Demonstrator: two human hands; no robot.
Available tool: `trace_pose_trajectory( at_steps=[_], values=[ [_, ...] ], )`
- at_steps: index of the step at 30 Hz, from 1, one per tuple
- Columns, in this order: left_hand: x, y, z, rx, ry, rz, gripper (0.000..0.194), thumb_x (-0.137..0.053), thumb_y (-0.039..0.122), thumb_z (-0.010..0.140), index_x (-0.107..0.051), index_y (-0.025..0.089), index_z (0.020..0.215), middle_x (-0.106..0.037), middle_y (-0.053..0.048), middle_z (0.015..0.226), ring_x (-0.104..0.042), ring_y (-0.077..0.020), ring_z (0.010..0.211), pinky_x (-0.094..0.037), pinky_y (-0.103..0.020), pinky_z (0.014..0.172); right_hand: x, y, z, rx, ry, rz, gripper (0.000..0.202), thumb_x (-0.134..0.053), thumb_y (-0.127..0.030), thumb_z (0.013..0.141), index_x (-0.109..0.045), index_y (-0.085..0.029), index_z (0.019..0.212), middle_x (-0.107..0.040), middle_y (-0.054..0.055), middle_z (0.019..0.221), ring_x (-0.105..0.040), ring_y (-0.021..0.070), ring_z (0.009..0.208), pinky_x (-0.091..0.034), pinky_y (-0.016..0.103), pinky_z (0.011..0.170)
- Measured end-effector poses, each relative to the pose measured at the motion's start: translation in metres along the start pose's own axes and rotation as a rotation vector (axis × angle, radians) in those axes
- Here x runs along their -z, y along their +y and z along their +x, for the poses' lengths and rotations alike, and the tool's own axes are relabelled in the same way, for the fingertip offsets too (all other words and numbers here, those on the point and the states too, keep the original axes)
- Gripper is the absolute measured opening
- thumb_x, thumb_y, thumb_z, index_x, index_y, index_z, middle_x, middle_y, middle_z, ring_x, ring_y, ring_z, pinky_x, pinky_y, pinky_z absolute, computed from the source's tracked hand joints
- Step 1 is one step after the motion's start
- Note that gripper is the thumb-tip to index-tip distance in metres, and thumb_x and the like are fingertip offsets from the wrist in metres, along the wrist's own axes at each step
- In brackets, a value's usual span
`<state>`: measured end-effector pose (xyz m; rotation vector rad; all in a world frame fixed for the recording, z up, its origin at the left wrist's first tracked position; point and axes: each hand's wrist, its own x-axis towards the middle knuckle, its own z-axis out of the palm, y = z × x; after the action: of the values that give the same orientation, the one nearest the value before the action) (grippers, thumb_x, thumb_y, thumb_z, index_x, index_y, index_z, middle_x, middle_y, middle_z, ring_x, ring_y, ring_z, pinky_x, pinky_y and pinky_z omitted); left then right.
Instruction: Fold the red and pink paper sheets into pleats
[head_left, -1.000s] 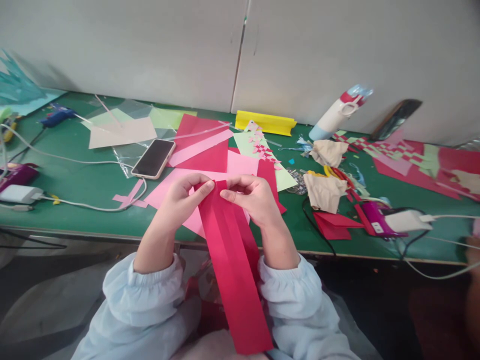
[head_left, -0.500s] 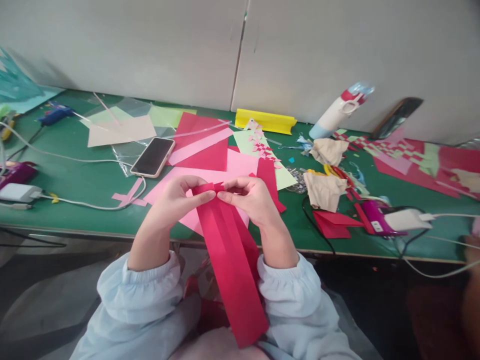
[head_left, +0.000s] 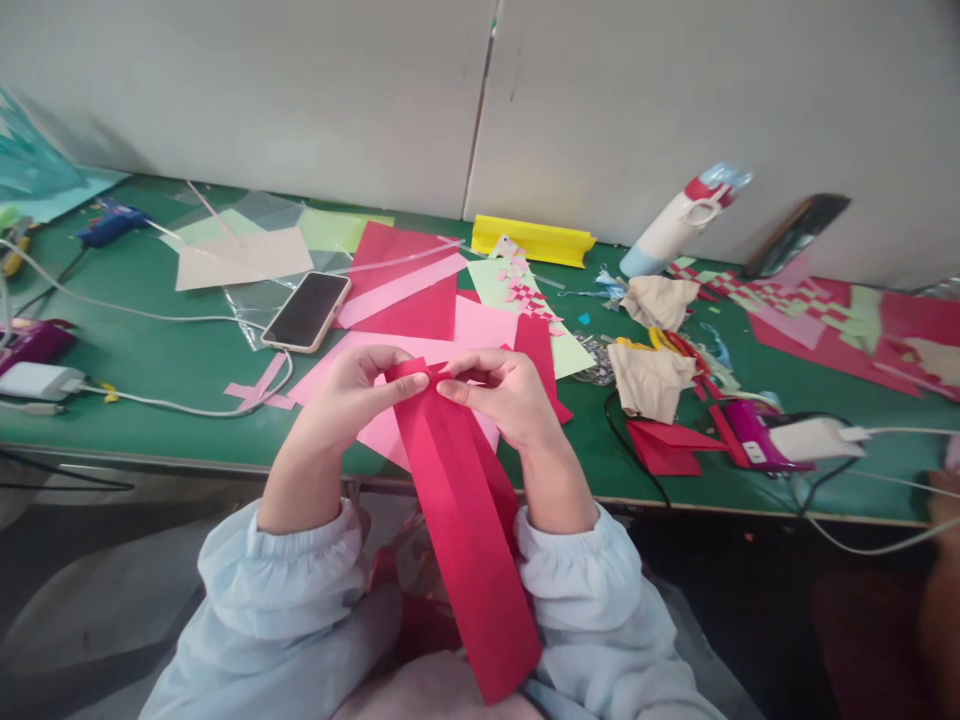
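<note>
A long red sheet of folded paper (head_left: 469,530) hangs from both hands, over the table's front edge and down toward my lap. My left hand (head_left: 367,390) pinches its top left corner between thumb and fingers. Close beside it, my right hand (head_left: 499,395) grips the top edge to the right, the thumbs almost meeting. Creases run lengthwise down the paper, and a second red layer shows behind it. Below the hands a pink sheet (head_left: 480,325) lies on the green table (head_left: 172,370). My fingertips behind the paper are hidden.
A phone (head_left: 307,312) lies to the left near a white cable. Behind are red sheets, a yellow folded strip (head_left: 532,241) and woven paper pieces. On the right stand a bottle (head_left: 679,225), beige cloth pieces (head_left: 652,380) and a purple power strip (head_left: 757,440). A glue gun (head_left: 112,225) lies far left.
Both hands keep their pinch on the red paper. Its top edge has shifted slightly between the fingers, and its lower end has swung a little down and to the right.
</note>
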<state>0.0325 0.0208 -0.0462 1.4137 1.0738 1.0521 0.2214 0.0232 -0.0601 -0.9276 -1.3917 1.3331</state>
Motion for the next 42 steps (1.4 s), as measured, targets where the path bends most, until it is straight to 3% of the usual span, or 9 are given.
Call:
trace_pose_trajectory(
  at_steps=[5,14,27,37,40,42],
  values=[
    [0.004,0.001,0.001,-0.003,-0.013,0.038,0.024,-0.078,0.038,0.072,-0.067,0.016,0.072,-0.06,-0.001,0.069,-0.053,-0.0121,0.065,-0.041,-0.025,0.059,0.001,0.002,-0.001,-0.083,-0.004,0.018,0.026,-0.085,-0.037,0.063,-0.072,-0.019,0.075,-0.069,0.0,0.074,-0.065,0.0147,0.072,-0.054,0.03,0.07],
    [0.011,0.0,0.0,0.151,-0.128,0.071,0.024,-0.081,0.034,0.066,-0.067,0.015,0.065,-0.058,0.0,0.061,-0.053,-0.0128,0.062,-0.042,-0.026,0.059,0.002,0.004,0.0,-0.061,-0.069,-0.004,0.025,-0.084,-0.036,0.064,-0.071,-0.017,0.074,-0.068,0.0,0.071,-0.062,0.0121,0.067,-0.053,0.026,0.064],
    [0.011,0.002,0.001,0.145,-0.127,0.031,0.029,-0.081,0.036,0.066,-0.063,0.015,0.059,-0.055,0.001,0.057,-0.05,-0.0104,0.057,-0.039,-0.024,0.055,0.002,0.004,0.0,0.012,-0.067,0.028,0.023,-0.085,-0.034,0.063,-0.071,-0.018,0.072,-0.07,0.001,0.077,-0.064,0.0137,0.071,-0.054,0.029,0.068],
    [0.012,0.0,0.002,0.127,-0.129,0.09,0.027,-0.079,0.038,0.068,-0.065,0.015,0.064,-0.057,0.0,0.061,-0.052,-0.0126,0.06,-0.041,-0.026,0.058,0.002,0.002,-0.001,-0.126,-0.08,-0.01,0.027,-0.085,-0.037,0.063,-0.071,-0.017,0.075,-0.069,0.001,0.078,-0.064,0.0137,0.074,-0.053,0.028,0.07],
    [0.01,-0.003,0.002,0.058,-0.071,0.125,0.026,-0.078,0.04,0.07,-0.067,0.017,0.076,-0.063,-0.003,0.074,-0.058,-0.0161,0.072,-0.045,-0.028,0.066,0.002,0.001,-0.001,-0.16,-0.073,0.005,0.027,-0.084,-0.038,0.064,-0.07,-0.016,0.074,-0.067,0.001,0.074,-0.062,0.0131,0.071,-0.052,0.027,0.067],
    [0.009,-0.007,0.004,-0.041,0.065,0.154,0.031,-0.076,0.04,0.072,-0.066,0.019,0.093,-0.066,-0.006,0.095,-0.061,-0.0195,0.091,-0.048,-0.03,0.078,0.001,0.001,-0.001,-0.144,-0.026,0.013,0.028,-0.084,-0.038,0.062,-0.07,-0.017,0.073,-0.066,-0.001,0.071,-0.06,0.0119,0.067,-0.051,0.026,0.065]
  ],
)
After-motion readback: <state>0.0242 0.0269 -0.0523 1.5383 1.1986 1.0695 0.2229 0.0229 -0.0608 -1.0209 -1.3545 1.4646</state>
